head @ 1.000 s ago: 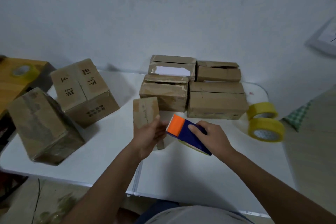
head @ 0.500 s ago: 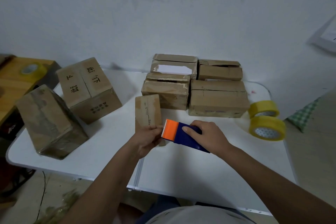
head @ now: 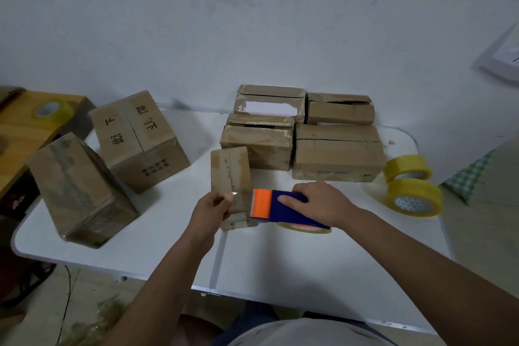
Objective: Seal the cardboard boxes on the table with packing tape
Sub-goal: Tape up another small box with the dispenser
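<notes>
Head view: taping a small box at the middle of the white table (head: pixel 157 250).

The left hand (head: pixel 212 209) pinches the loose tape end against the small cardboard box (head: pixel 230 174); the right hand (head: pixel 323 202) curls over the blue and orange tape dispenser (head: pixel 276 206), whose toothed edge seems to touch the box's right side. Four boxes (head: pixel 337 152) are stacked beyond, two larger boxes (head: pixel 137 137) lie left, and two yellow tape rolls (head: pixel 412 196) sit right.
</notes>
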